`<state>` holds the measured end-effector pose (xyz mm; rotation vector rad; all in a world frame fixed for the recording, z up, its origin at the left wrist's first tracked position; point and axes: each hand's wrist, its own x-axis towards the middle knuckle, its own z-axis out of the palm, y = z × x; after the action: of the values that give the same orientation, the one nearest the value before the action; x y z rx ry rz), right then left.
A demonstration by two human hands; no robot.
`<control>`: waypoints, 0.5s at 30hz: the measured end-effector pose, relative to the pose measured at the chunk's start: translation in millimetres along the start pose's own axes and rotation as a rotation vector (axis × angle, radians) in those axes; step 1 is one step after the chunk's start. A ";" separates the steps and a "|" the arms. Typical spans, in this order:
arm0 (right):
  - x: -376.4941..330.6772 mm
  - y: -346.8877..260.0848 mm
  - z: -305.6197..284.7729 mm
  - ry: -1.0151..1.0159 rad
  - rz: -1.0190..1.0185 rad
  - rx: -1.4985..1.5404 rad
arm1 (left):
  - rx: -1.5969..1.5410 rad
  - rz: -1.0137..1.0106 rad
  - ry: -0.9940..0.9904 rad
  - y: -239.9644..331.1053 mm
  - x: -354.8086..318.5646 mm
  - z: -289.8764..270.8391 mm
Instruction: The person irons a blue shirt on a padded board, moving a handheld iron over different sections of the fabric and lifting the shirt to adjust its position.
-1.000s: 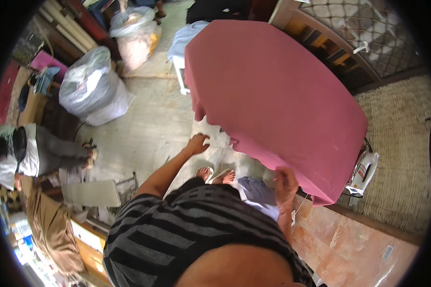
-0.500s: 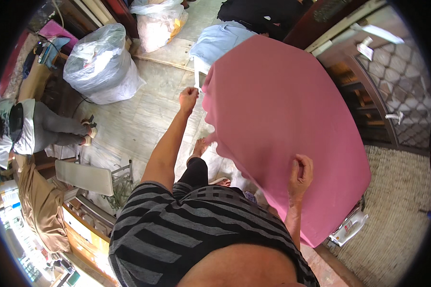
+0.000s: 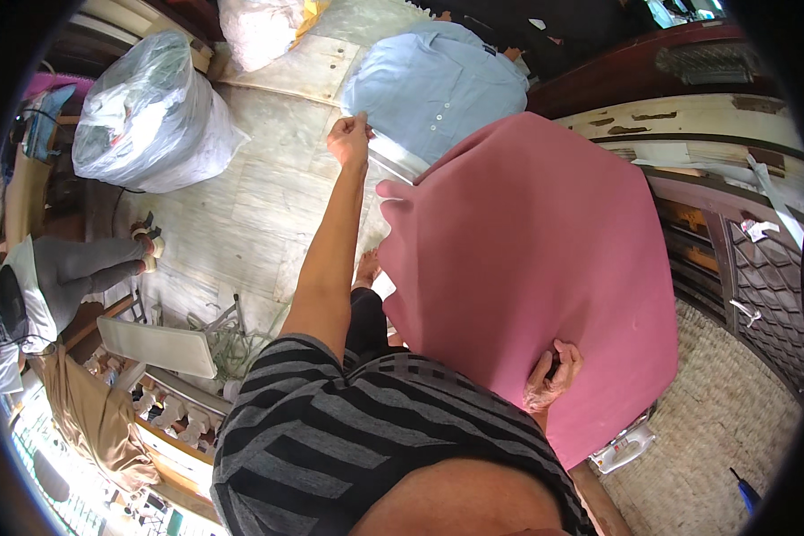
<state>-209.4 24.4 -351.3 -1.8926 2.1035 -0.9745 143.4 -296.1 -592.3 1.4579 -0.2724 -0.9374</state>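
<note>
Pink cloth (image 3: 545, 268) hangs spread wide in front of a standing person, seen from above. The right hand (image 3: 552, 375) is curled shut on the cloth's near edge, close to the body. The left hand (image 3: 350, 138) is stretched far forward with fingers pinched closed, just beyond the cloth's far corner; whether it grips that corner or a thin white strip there is hard to tell. A light blue shirt (image 3: 438, 85) lies flat just past the left hand. Left of that arm, on the pale stone floor (image 3: 241, 205), sits a clear bag (image 3: 147, 116) stuffed with laundry. Another person's legs (image 3: 89, 263) show at far left. Judging by the open, unfolded cloth, folding or laying it out has barely begun.
</note>
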 end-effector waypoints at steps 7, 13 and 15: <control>1.1 0.5 -0.5 -0.025 -0.019 -0.051 | 0.001 0.033 -0.135 29.3 -7.6 -1.9; 0.5 2.6 -0.9 -0.040 -0.023 -0.039 | -0.680 -0.369 -0.256 42.5 5.9 40.3; 1.3 -0.1 -1.6 -0.042 -0.022 -0.037 | -0.560 -0.320 -0.302 71.0 -9.0 73.2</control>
<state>-210.5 23.8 -349.6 -1.9401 2.0954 -0.8978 114.6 -353.6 -512.6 0.8520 0.0139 -1.3683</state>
